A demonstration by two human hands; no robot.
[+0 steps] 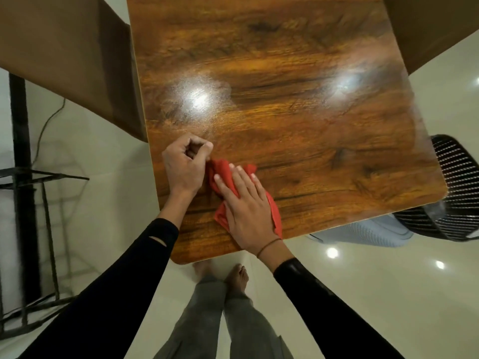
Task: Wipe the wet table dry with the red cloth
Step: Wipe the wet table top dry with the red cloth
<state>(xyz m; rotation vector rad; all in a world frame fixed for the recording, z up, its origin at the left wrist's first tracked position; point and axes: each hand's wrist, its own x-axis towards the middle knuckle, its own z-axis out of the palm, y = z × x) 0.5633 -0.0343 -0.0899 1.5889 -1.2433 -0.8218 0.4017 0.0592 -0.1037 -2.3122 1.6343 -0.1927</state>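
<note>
While the right hand pressed flat, fingers straight, on the red cloth near the table's near-left edge, the left hand sat clenched beside it, holding nothing; open tabletop lay far and right.

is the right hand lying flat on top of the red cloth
Yes, the right hand lies with straight, spread fingers on the red cloth, pressing it onto the table.

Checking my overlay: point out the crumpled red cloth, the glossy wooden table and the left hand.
crumpled red cloth [222, 171], head view, upper folds.
glossy wooden table [311, 141], head view, bare top.
left hand [185, 165], head view, back of hand.
</note>
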